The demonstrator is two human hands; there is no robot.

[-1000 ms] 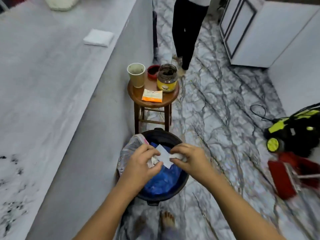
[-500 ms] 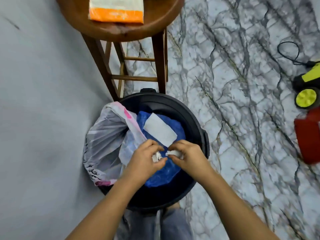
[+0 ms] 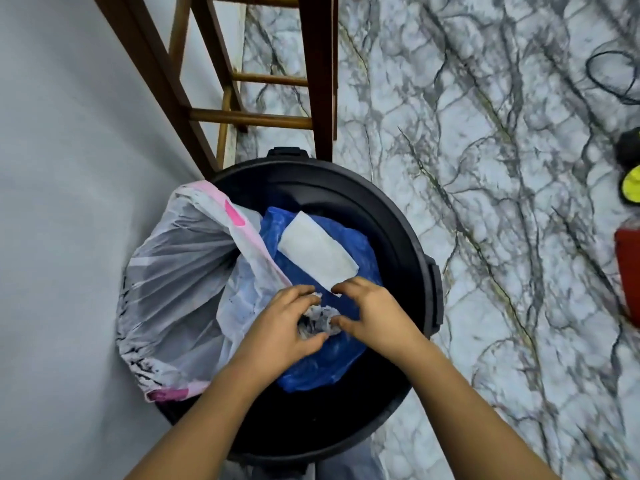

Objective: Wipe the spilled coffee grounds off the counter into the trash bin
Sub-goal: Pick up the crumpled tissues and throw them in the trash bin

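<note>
2 hands over the trash bin (image 3: 412,216): your left hand (image 3: 277,327) grips the speckled wad (image 3: 320,320), right hand (image 3: 372,311) fingers spread. Tilt it and grounds miss the bin.

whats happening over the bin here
A person is standing over the black trash bin. The left hand holds a crumpled tissue speckled with dark grounds above the bin, and the right hand touches it with spread fingers. A flat white wipe already lies inside on a blue bag.
</note>
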